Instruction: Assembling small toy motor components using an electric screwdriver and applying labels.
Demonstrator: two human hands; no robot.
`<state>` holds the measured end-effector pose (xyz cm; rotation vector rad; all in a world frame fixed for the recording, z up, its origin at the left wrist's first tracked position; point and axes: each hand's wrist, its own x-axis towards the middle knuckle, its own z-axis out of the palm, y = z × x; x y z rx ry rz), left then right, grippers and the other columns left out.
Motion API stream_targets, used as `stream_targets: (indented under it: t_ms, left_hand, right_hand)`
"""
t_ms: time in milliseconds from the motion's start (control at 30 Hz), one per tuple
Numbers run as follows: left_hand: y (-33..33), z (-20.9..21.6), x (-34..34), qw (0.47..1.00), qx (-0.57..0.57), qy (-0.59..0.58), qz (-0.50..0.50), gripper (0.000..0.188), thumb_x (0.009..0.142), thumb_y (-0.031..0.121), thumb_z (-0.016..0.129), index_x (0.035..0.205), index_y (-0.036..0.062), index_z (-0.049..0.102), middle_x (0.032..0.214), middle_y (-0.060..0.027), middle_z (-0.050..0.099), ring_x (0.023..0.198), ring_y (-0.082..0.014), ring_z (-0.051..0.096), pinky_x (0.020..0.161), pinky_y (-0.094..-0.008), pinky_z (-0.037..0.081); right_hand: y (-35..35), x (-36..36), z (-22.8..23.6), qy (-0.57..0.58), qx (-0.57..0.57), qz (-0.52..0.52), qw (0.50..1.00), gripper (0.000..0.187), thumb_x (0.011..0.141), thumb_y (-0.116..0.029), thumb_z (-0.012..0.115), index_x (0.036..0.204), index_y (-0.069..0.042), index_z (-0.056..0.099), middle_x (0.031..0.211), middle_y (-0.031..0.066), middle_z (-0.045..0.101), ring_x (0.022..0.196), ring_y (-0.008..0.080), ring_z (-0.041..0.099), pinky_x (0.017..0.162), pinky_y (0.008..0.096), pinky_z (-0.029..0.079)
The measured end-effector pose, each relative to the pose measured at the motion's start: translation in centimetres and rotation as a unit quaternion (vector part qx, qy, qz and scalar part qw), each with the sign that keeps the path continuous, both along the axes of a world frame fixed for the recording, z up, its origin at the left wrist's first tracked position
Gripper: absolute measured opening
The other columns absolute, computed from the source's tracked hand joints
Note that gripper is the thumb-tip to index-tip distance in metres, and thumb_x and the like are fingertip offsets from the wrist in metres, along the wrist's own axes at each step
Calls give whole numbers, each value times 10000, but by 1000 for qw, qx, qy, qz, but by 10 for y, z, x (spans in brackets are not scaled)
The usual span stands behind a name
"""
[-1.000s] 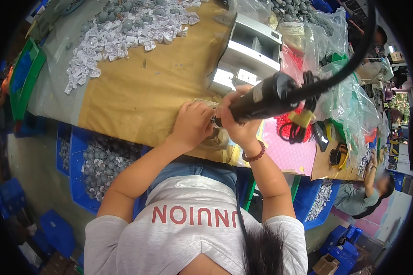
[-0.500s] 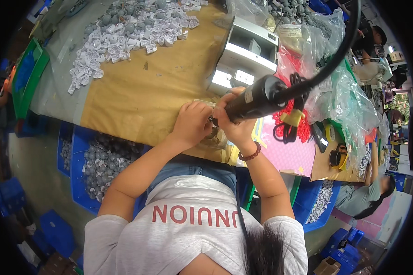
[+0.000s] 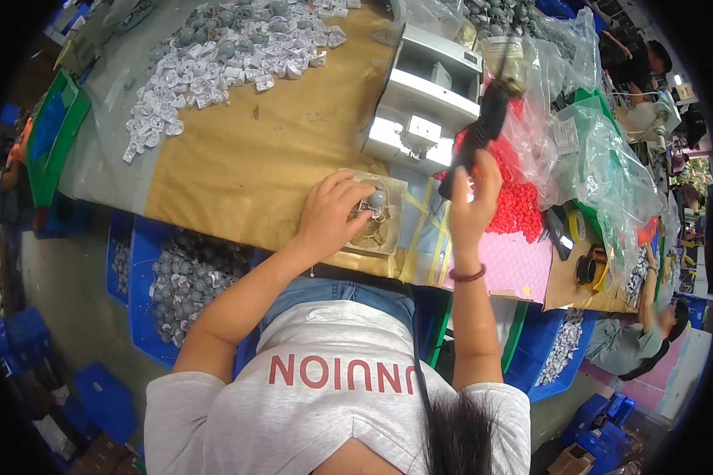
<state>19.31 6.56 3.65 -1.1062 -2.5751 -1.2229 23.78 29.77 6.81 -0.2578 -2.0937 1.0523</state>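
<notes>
My left hand (image 3: 333,210) has its thumb and fingers closed around a small grey ball-shaped part (image 3: 378,198) with a white base. That part sits in a shallow, clear-walled square fixture (image 3: 394,229) at the table's near edge. To the right, my right hand (image 3: 477,202) is raised, its fingers apart. Beside its fingertips hangs a black corded power screwdriver (image 3: 483,127), tilted and blurred by motion. Whether the fingers still brush the tool is hard to tell.
Many white and grey parts (image 3: 238,59) are heaped at far left. A white metal machine (image 3: 428,87) stands beyond the fixture. Red pieces (image 3: 515,202), plastic bags (image 3: 602,166) and tape (image 3: 576,226) lie right. Blue bins (image 3: 146,317) stand below the table edge; co-workers are at right.
The screwdriver has gone from over the fixture up and to the right. My right hand has let go of it and moved right. The fixture and grey part are now uncovered.
</notes>
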Motion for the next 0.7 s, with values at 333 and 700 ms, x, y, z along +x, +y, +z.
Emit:
stream_targets:
  t_ms: [333, 700]
  left_hand:
    - [2, 5, 4, 1000, -7, -4, 0, 367, 778, 131, 772, 1129, 88, 672, 1163, -126, 668, 1177, -312, 596, 958, -437, 452]
    - [0, 2, 5, 1000, -6, -4, -3, 391, 773, 135, 771, 1144, 84, 658, 1170, -126, 663, 1147, -301, 609, 934, -428, 454]
  right_hand:
    - [-62, -11, -18, -214, -190, 160, 945, 166, 965, -99, 656, 1064, 23, 708, 884, 77, 742, 815, 118, 679, 738, 253, 529]
    - [-76, -28, -26, -166, -209, 107, 958, 129, 994, -109, 611, 1003, 9, 660, 747, 57, 684, 667, 96, 631, 612, 244, 496]
